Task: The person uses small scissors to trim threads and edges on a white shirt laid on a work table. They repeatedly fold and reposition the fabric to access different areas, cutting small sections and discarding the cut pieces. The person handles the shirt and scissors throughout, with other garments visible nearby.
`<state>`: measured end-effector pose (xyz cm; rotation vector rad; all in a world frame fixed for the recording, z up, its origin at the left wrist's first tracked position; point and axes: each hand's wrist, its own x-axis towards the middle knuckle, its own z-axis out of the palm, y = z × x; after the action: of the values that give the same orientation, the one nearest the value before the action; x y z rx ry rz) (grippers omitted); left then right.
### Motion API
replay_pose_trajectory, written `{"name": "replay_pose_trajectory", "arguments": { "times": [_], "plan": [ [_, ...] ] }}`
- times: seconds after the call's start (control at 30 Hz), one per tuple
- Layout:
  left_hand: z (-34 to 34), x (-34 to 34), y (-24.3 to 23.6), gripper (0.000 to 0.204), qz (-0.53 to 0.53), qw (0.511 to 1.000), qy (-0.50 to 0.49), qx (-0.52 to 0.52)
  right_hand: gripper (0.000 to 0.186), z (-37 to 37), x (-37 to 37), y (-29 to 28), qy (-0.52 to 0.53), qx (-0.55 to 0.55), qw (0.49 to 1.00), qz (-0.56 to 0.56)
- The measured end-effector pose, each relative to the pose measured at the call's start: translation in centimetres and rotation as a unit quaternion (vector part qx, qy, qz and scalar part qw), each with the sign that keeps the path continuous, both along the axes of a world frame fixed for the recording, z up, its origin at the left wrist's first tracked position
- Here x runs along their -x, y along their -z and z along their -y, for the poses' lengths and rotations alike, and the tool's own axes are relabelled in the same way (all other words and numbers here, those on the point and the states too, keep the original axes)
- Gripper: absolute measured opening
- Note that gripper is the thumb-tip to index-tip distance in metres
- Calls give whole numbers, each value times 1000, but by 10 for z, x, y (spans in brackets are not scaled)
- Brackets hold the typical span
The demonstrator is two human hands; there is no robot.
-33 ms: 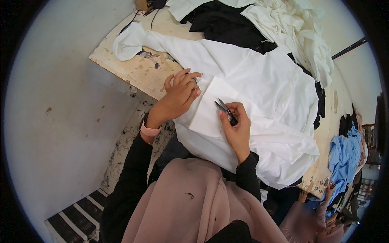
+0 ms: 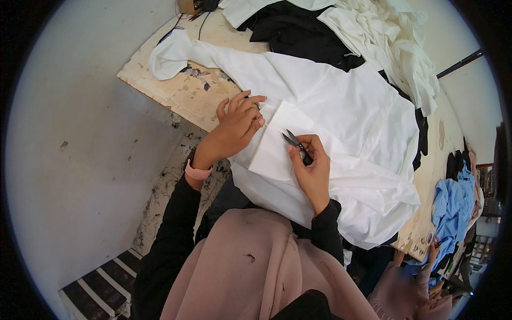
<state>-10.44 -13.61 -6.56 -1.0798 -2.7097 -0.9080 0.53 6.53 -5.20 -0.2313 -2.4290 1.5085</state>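
Observation:
A white garment [image 2: 357, 112] lies spread over the worktable, with a folded rectangular part [image 2: 272, 154] on top. At its left edge is my left hand [image 2: 234, 125], thumb and forefinger close together, other fingers raised and apart; whatever lies between the fingertips is too small to make out. My right hand [image 2: 312, 173] rests over the folded part, closed on small black-handled scissors [image 2: 295, 144]. Their blades point up and left toward my left fingers and are slightly parted.
Black cloth [image 2: 293, 26] and piled white fabric [image 2: 400, 48] lie at the back of the worktable [image 2: 144, 64], cables at its far-left corner. Blue garments [image 2: 450, 208] are heaped at right, where another person's arm [image 2: 424, 272] shows. A wall [image 2: 74, 133] stands at left.

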Motion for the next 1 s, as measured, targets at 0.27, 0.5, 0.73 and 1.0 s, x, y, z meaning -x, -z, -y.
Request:
{"name": "replay_pose_trajectory", "arguments": {
  "times": [0.27,0.5,0.73,1.0],
  "plan": [
    [-3,-7,-2,30,20,999,-28,-21,20,12,9,-45,-12,-204,979,14],
    [-2,-4,-4,28,41,998,-22,-34,18,7,25,-54,-78,-293,953,-14],
    [-6,-7,-1,24,-9,999,-28,-28,16,10,43,-59,-126,-385,914,-2],
    [-8,-8,1,19,-62,997,-38,-22,13,17,50,-60,-135,-429,893,-3]
  ]
}}
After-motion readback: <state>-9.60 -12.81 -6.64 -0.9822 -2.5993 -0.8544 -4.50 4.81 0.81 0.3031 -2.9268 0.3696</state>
